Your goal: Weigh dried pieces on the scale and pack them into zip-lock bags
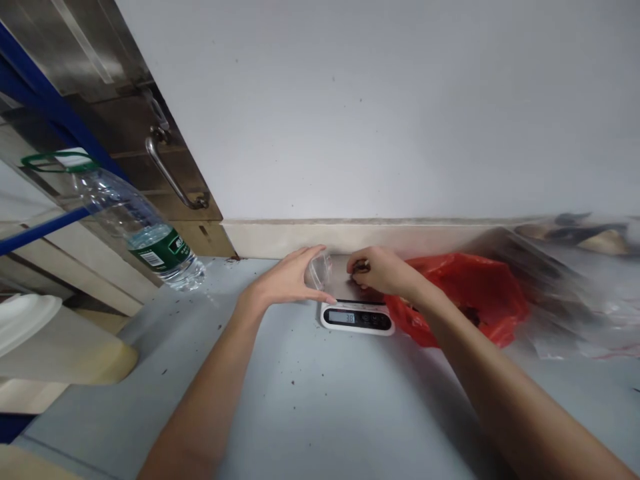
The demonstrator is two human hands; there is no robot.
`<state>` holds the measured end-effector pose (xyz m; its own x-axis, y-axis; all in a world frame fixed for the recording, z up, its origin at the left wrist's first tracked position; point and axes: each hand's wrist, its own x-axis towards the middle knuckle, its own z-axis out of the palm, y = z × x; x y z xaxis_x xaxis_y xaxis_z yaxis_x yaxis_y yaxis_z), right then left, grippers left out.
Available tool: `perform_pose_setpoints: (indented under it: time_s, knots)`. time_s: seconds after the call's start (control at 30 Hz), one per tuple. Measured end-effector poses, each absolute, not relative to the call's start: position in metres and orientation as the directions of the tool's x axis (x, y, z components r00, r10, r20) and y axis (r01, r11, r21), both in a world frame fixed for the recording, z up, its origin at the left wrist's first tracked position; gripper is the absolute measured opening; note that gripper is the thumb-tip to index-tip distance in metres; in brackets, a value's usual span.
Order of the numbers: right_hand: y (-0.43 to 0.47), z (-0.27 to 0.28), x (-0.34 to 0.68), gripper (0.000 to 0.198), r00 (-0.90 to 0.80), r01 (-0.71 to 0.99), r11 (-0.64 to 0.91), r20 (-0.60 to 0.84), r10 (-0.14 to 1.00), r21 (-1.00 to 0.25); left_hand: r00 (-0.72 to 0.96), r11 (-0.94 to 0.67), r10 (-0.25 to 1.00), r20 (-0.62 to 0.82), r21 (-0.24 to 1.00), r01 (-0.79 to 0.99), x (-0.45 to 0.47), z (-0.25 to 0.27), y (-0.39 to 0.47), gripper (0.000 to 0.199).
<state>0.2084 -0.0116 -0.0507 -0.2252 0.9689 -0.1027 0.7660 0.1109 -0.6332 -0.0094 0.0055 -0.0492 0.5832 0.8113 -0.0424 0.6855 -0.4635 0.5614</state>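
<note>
A white kitchen scale (pixel 358 317) with a dark display reading about 3.8 lies near the wall. On the left of its metal plate stands a small clear plastic bag (pixel 320 270), its mouth apart. My left hand (pixel 287 277) curves around this bag, thumb in front and fingers behind, holding it at the sides. Over the plate, my right hand (pixel 377 270) pinches a small dark brown dried piece (pixel 361 267) between thumb and fingertips. Beside the scale, partly behind my right forearm, sits an open red plastic bag (pixel 480 287) with some dark and pale contents.
A large water bottle (pixel 145 227) with a green label stands at the left, near a whitish tub (pixel 55 340). Blurred clear plastic bags (pixel 580 300) lie at the right. Dark crumbs dot the grey tabletop (pixel 300 407). A white wall (pixel 380 113) rises behind.
</note>
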Motion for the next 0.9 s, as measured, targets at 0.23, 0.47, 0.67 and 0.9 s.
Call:
perform_pose_setpoints:
  time_s: [0.23, 0.47, 0.67, 0.9]
  knots:
    - [-0.014, -0.040, 0.215, 0.021, -0.323, 0.374, 0.182, 0.057, 0.945, -0.909, 0.595, -0.480, 0.804, 0.002, 0.594, 0.646, 0.005, -0.052, 0.002, 0.101]
    - [-0.027, -0.021, 0.216, 0.043, -0.346, 0.162, 0.282, 0.214, 0.914, -0.946, 0.509, -0.405, 0.852, 0.122, 0.770, 0.494, 0.006, -0.044, 0.001, 0.093]
    - [-0.034, -0.011, 0.226, 0.011, -0.463, 0.430, 0.604, 0.410, 0.786, -0.671, 0.589, -0.319, 0.791, 0.163, 0.933, 0.170, -0.006, -0.026, -0.004, 0.101]
    - [-0.046, 0.004, 0.224, 0.020, -0.281, 0.360, 0.649, 0.586, 0.760, -0.670, 0.395, -0.435, 0.859, 0.326, 0.870, 0.229, -0.002, -0.009, -0.014, 0.055]
